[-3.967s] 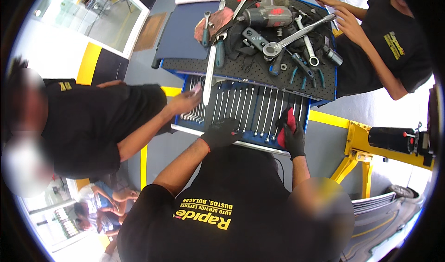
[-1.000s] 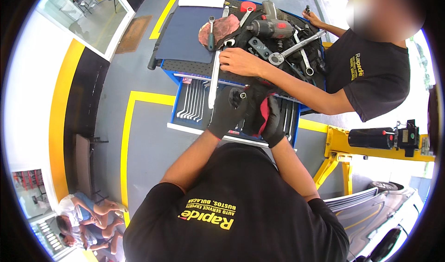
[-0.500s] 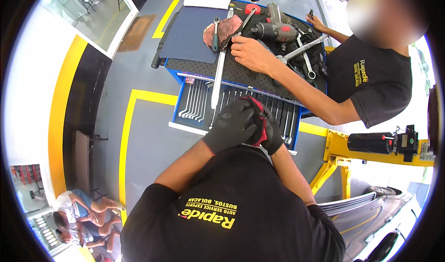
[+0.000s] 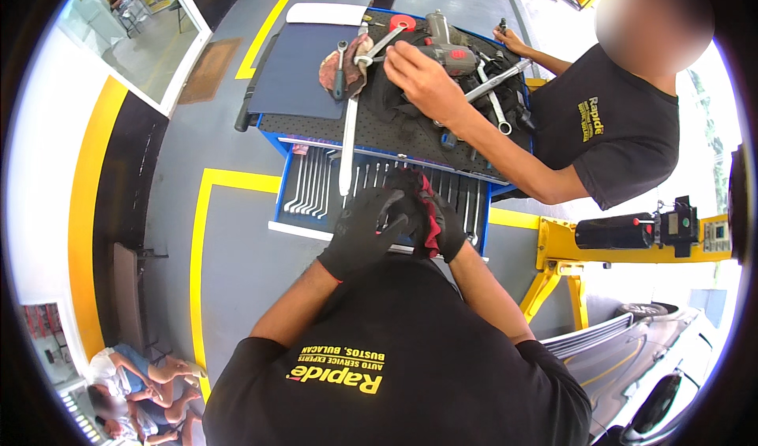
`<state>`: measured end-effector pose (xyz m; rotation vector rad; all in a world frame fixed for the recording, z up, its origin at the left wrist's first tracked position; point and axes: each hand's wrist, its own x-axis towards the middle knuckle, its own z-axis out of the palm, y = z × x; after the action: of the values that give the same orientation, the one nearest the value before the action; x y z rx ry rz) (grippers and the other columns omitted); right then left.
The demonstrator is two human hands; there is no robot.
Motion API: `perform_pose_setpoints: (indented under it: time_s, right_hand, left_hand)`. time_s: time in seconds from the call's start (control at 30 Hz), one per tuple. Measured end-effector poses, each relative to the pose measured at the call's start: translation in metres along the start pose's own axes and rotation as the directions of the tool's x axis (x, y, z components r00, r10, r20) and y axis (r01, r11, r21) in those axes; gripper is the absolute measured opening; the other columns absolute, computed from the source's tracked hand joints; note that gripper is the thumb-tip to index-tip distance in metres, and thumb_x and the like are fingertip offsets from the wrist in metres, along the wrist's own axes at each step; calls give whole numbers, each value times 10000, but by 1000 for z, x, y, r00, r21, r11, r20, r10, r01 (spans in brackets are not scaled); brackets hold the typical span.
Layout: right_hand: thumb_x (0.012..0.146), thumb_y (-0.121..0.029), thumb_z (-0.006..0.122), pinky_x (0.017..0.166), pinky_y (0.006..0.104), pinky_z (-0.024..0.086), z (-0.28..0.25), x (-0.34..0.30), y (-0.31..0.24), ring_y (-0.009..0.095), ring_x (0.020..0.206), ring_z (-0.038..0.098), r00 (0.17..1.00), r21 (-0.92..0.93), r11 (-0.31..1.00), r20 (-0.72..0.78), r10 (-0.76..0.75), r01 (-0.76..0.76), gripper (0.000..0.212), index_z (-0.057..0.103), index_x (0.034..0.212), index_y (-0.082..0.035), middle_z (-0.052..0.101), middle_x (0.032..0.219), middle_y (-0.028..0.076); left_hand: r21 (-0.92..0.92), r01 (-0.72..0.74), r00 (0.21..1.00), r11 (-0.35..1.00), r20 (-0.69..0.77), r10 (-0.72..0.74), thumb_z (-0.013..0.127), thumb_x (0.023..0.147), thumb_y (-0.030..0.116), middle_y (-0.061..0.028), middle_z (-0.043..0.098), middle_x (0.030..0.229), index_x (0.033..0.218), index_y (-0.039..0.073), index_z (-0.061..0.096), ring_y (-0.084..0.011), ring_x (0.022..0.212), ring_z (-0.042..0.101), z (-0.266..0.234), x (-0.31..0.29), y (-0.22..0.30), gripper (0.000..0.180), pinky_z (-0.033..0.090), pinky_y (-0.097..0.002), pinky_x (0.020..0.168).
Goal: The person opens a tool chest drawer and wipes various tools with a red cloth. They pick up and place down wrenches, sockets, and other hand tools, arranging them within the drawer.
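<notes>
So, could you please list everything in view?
Tool cabinet: one, blue, centre
Drawer: one, blue, below cabinet top
Wrenches: many, silver, in drawer
Long bar: one, silver, overhanging drawer
Stained cloth: one, reddish, cabinet top
Ratchet: one, teal handle, on stained cloth
Impact wrench: one, grey, cabinet top
Metal frame: one, yellow, right
Co-worker: one, black shirt, right
Car: one, grey, lower right
Held cloth: one, red, centre
Left hand: one, black glove, by held cloth
Right hand: one, black glove, holding held cloth

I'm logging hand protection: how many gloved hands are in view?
2: the left hand and the right hand, close together at the open drawer. Hands of the seated people, lower left, are too small to check.
</notes>
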<state>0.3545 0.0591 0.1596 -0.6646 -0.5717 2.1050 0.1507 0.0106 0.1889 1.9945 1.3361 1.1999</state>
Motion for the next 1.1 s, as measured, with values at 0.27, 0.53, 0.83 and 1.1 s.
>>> perform_pose_setpoints:
  time_s: [0.27, 0.53, 0.83, 1.1]
  right_hand:
    - [1122, -272, 563, 976, 386, 615, -26, 7, 16, 232, 1154, 712, 995, -63, 998, -97, -22, 16, 446, 524, 1492, -28, 678, 1355, 123]
    - [1121, -207, 530, 1082, 374, 550, -24, -7, 5, 239, 1255, 665, 997, -86, 993, 17, -76, 77, 450, 494, 1528, -18, 647, 1415, 127]
    - [1124, -362, 543, 1089, 370, 508, -43, -4, 17, 218, 1249, 628, 976, -556, 831, -167, -138, 23, 547, 484, 1528, 2, 649, 1401, 138]
    - [1112, -499, 496, 1105, 446, 468, -14, -20, -6, 435, 1334, 599, 961, -864, 503, -121, -250, 22, 621, 506, 1529, -38, 629, 1409, 290]
  left_hand:
    - [35, -59, 998, 998, 1, 59, 774, 933, 227, -164, 677, 1120, 1272, 52, 709, -359, 1012, 671, 7, 5, 2, 387, 539, -482, 858]
    - [76, -139, 990, 987, 5, 139, 817, 875, 181, -128, 686, 1028, 1232, 56, 720, -345, 905, 664, 16, 14, 12, 390, 530, -479, 804]
    - [252, -163, 986, 954, 69, 150, 761, 894, 162, -179, 704, 1307, 1245, 31, 719, -403, 1165, 682, 45, 33, 11, 377, 553, -492, 956]
    - [268, -29, 992, 963, 127, -6, 646, 999, 141, -183, 772, 1137, 1234, 29, 723, -374, 1017, 734, 58, 31, -8, 271, 567, -470, 864]
